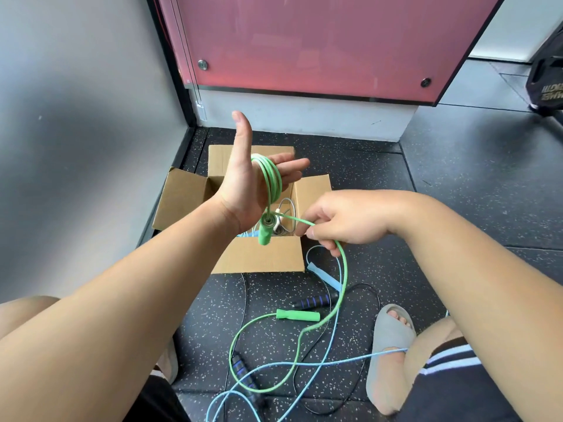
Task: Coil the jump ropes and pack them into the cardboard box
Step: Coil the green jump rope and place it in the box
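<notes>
My left hand (pixel 246 181) is raised over the open cardboard box (pixel 259 257), palm up with fingers straight and thumb pointing up. Several loops of the green jump rope (pixel 271 178) are wound round its fingers, and one green handle (pixel 264 233) hangs below the palm. My right hand (pixel 341 220) pinches the same green rope just right of the box. From there the rope falls to the floor and runs to its other green handle (pixel 298 315). A light blue rope (pixel 326 278) and a black rope with blue-banded handles (pixel 313 300) lie loose on the floor.
The box stands on speckled black flooring in a corner, with a grey wall on the left and a red panel behind. Some white and grey cord (pixel 285 214) lies inside the box. My knees and a grey slipper (pixel 390 345) flank the ropes. A black bag (pixel 547 83) sits far right.
</notes>
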